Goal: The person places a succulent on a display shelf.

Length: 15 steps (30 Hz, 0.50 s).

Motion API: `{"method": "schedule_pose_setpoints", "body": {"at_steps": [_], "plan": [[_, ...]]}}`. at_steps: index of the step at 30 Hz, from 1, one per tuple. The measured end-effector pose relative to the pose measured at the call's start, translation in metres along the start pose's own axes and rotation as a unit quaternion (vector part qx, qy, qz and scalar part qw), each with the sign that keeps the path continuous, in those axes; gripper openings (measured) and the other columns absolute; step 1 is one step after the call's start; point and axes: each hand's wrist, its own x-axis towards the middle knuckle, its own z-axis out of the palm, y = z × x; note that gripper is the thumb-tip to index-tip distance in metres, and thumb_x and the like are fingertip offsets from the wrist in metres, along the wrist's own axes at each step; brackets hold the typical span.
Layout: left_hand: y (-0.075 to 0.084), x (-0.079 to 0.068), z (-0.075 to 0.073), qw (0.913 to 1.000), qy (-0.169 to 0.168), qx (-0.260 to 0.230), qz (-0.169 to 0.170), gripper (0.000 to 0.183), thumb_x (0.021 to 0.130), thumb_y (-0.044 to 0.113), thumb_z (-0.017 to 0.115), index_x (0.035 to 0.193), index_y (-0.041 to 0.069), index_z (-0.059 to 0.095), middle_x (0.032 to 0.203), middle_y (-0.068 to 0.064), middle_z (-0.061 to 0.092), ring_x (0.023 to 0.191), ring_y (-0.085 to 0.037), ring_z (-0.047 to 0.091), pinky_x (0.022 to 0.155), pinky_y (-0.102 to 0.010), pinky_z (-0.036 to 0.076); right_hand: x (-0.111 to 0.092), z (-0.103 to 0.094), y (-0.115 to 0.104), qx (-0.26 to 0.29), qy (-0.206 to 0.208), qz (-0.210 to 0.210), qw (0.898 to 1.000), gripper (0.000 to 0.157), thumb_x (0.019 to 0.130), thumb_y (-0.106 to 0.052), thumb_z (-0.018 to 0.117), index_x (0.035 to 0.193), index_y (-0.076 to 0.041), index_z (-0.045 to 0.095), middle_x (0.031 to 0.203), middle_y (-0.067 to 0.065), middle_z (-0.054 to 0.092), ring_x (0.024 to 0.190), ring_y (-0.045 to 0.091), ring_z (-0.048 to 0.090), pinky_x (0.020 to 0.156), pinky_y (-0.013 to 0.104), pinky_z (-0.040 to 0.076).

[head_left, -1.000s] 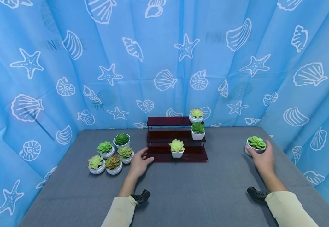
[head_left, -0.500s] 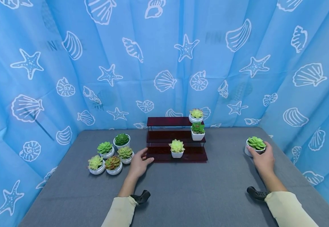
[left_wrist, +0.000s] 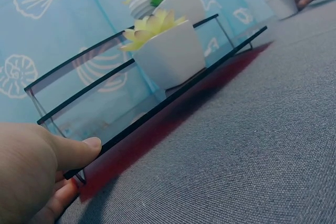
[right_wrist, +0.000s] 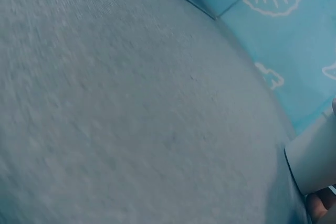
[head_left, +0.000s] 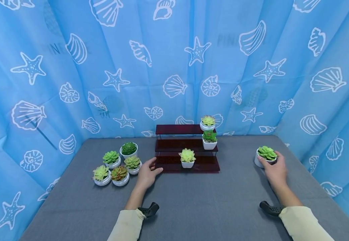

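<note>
My right hand grips a potted succulent at the right side of the grey surface, fingers curled round the white pot. From the head view I cannot tell whether the pot rests on the cloth or is just clear of it. It sits well apart from the red stand, near the blue curtain. My left hand rests by the stand's lower left corner, thumb touching the edge of the bottom step, fingers loosely bent and grasping nothing; the left wrist view shows the thumb right against that black rim.

I judge this to be the pick-up step: the pot is in my grasp and the stand is being steadied. The next move, as I read it, calls for carrying the pot leftward to a free spot on a step, keeping it upright and clear of the pots already there, then setting it down flat on the narrow step.

Counting: the stand has three steps and bears three pots, one on the top step, one on the middle, both toward the right end, and one on the bottom near its middle. Five more pots stand clustered left of the stand, just beside my left hand. With the one I hold, that makes nine pots.
</note>
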Motion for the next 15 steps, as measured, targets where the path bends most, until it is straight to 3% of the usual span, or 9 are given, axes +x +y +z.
{"method": "schedule_pose_setpoints", "body": {"at_steps": [15], "plan": [[0.001, 0.0, -0.001, 1.0, -0.003, 0.0, 0.003, 0.055, 0.09, 0.012, 0.071, 0.14, 0.005, 0.051, 0.131, -0.02, 0.056, 0.117, -0.033, 0.055, 0.095, -0.046, 0.047, -0.032, 0.02, -0.022, 0.031, -0.047, -0.02, 0.998, 0.08, 0.094, -0.034, 0.064, 0.152, 0.0, 0.021, 0.145, 0.03, 0.036, 0.132, 0.043, 0.037, 0.105, 0.056, 0.032]]}}
